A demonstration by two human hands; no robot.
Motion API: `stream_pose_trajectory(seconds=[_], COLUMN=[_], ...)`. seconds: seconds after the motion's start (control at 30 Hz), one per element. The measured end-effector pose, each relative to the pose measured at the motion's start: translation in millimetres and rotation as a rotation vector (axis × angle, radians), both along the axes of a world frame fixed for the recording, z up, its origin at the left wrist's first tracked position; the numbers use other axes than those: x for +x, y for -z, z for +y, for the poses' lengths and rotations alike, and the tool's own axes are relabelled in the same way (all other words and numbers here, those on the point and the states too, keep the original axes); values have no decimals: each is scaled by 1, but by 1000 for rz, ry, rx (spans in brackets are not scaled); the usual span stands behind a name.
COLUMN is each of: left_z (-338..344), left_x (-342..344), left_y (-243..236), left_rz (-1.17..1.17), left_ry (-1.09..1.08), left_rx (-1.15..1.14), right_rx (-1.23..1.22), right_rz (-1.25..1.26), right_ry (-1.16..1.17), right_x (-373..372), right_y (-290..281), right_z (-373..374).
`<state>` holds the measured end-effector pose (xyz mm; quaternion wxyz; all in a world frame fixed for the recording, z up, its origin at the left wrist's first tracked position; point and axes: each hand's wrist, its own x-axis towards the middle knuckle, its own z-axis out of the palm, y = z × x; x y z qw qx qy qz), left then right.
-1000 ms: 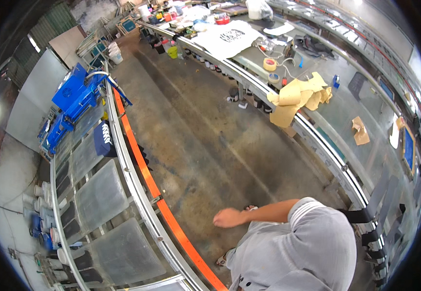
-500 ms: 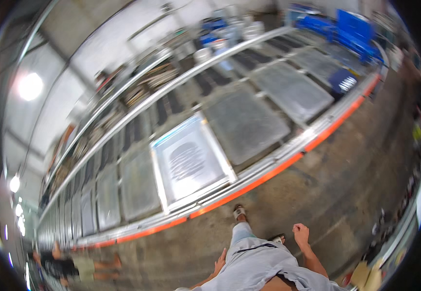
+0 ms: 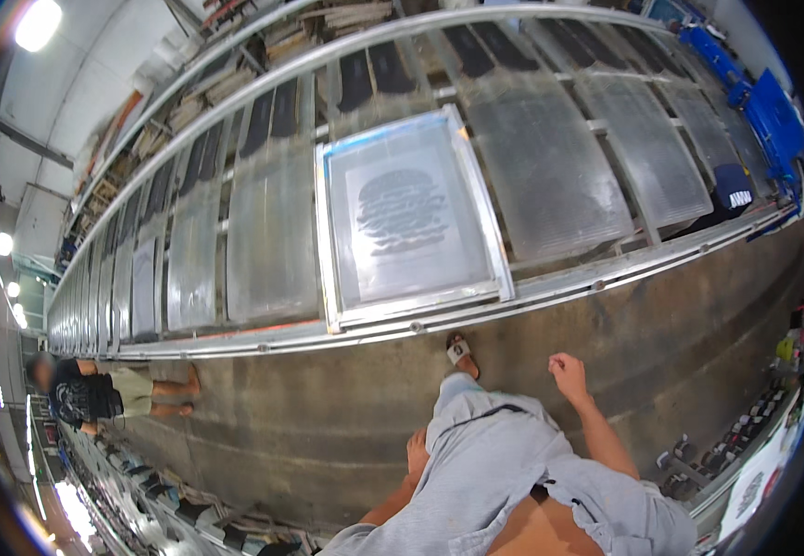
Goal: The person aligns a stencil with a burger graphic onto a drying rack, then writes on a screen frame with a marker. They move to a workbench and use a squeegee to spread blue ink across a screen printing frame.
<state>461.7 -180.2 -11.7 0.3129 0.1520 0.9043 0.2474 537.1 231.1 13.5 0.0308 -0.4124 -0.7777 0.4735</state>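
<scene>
A long panelled table [image 3: 550,176], edged with a metal rail [image 3: 596,285], borders our concrete aisle [image 3: 300,435].
The aisle runs to both sides of us, with a co-worker [image 3: 96,391] at its left; the table's left end is too small to make out. The framed screen [image 3: 402,227] lies on the table, its near edge at the rail, apart from us. Our right hand [image 3: 567,375] hangs with fingers curled in; our left hand [image 3: 417,451] is partly hidden, its grip impossible to tell.
</scene>
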Motion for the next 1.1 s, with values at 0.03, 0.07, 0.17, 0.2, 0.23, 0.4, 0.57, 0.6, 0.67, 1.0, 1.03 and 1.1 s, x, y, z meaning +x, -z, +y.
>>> stream_pose_trajectory(seconds=[0.03, 0.07, 0.17, 0.2, 0.23, 0.4, 0.57, 0.6, 0.67, 1.0, 1.03, 1.1], left_z=[9, 7, -7, -8, -4, 85, 224, 239, 260, 257, 250, 233], left_x=[-16, -26, -49, -62, -85, -222, -270, -267, -267, -272, -263, -250], left_y=[-29, -41, -61, -69, -78, -133, -130, -126, -127, -77, -76, -84], left_rz=[19, 8, -22, -27, -53, -82, -485, -508, -465, -656, -856, -668], left_ry=[-95, -188, -455, -537, -728, -1217, -1244, -1191, -1100, -587, -641, -587], left_rx=[104, 173, 383, 453, 529, 1015, 1380, 1358, 1241, 942, 1008, 974], right_rx=[-25, -50, -114, -144, -205, -620, -1041, -996, -986, -941, -992, -1139], right_rz=[10, 26, 16, 25, 49, 200, 296, 296, 294, 64, 151, 540], right_ry=[-19, -51, -156, -179, -201, -420, -212, -169, -128, -409, -320, -73], right_x=[-11, -27, -79, -97, -114, -216, -298, -310, -337, -382, -388, -416], right_y=[0, 1, -20, -27, -31, -63, -103, -101, -108, -50, -44, -31], right_z=[-3, -5, -14, -15, -19, -50, -61, -52, -33, 33, 35, 64])
